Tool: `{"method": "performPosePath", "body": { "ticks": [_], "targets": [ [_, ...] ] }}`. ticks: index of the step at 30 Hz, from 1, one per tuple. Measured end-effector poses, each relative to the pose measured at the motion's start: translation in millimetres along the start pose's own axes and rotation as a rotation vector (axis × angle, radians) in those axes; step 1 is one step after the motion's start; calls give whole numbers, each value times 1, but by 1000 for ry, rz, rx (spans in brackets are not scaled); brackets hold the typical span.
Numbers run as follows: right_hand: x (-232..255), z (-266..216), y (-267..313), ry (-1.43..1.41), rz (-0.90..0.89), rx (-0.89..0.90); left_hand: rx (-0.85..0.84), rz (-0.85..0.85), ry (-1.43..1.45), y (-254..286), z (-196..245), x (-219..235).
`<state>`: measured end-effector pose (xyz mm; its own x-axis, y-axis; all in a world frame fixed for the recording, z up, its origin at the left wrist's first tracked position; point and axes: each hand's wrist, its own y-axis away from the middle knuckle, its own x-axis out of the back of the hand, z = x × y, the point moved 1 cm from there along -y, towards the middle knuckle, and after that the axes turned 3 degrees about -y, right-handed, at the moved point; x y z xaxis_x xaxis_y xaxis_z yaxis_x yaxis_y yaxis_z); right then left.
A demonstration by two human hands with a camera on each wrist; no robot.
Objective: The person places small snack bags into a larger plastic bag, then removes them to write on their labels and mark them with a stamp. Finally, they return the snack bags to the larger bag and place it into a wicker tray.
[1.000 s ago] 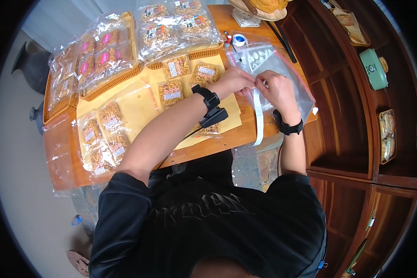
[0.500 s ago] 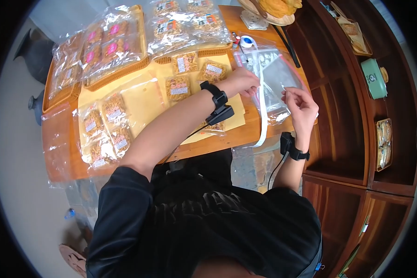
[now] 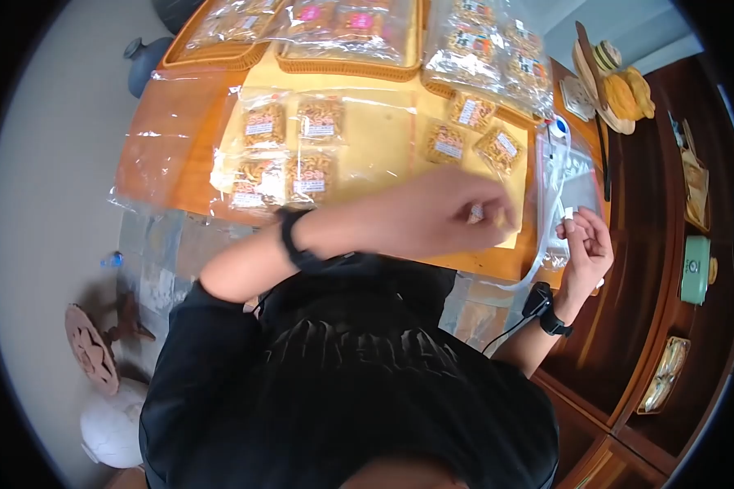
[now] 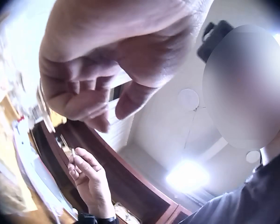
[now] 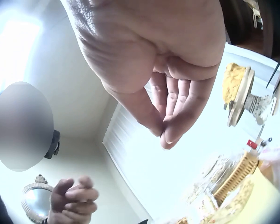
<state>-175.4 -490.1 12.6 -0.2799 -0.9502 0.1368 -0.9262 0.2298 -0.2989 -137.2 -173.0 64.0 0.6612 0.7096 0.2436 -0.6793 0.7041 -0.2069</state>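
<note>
My left hand (image 3: 448, 213), blurred in the head view, hovers over the front of the table with its fingers loosely bent. The left wrist view shows a gap between thumb and fingers and nothing held. At the table's right end my right hand (image 3: 589, 251) pinches a small white piece (image 3: 568, 213), which looks like a label, between thumb and fingertips. Beneath it lie clear plastic bags (image 3: 580, 191). A long white strip (image 3: 540, 254) curves down from a white roll with a blue core (image 3: 558, 128). Nearest my left hand are snack packets (image 3: 500, 149) on yellow paper (image 3: 375, 138).
Several packets inside a clear bag (image 3: 311, 175) lie on the left. Wicker trays (image 3: 347, 68) of bagged snacks line the back. A stand with a yellow bread-like item (image 3: 625, 96) is at the back right. Dark wooden shelves (image 3: 628, 326) rise close by my right hand.
My hands were together at the white strip, then parted, the right one moving right with the small white piece. My left hand has left the strip and come back leftward. The head view has swung left.
</note>
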Motion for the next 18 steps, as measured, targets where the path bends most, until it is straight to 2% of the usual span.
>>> {"method": "performPosePath", "body": {
  "ticks": [1, 3, 5, 6, 8, 9, 11, 13, 15, 16, 18],
  "targets": [
    [-12, -3, -4, -4, -6, 1, 65, -10, -38, 27, 8, 12],
    [-35, -8, -9, -43, -120, -40, 244, 106, -76, 74, 1, 27],
    [-58, -14, -15, -56, -173, -66, 261, 331, -339, 114, -18, 36],
    [-68, -15, -19, 1, -227, -69, 265, 338, -338, 128, -27, 41],
    [-94, -20, -26, 36, -331, -49, 178, 573, -766, 150, -42, 51],
    [-107, -24, -30, 40, -340, -48, 181, 581, -762, 155, -48, 54],
    [-137, -33, -36, 37, -527, 26, 86, 662, -954, 163, -58, 60],
    [-170, -48, -38, 31, -590, -44, 115, 680, -936, 167, -72, 59],
    [-204, -62, -35, 114, -737, -18, 117, 743, -918, 164, -79, 56],
    [-221, -67, -33, 119, -740, -18, 118, 747, -913, 163, -81, 56],
    [-254, -73, -27, 253, -894, 66, 199, 730, -885, 164, -85, 56]
  ]
}}
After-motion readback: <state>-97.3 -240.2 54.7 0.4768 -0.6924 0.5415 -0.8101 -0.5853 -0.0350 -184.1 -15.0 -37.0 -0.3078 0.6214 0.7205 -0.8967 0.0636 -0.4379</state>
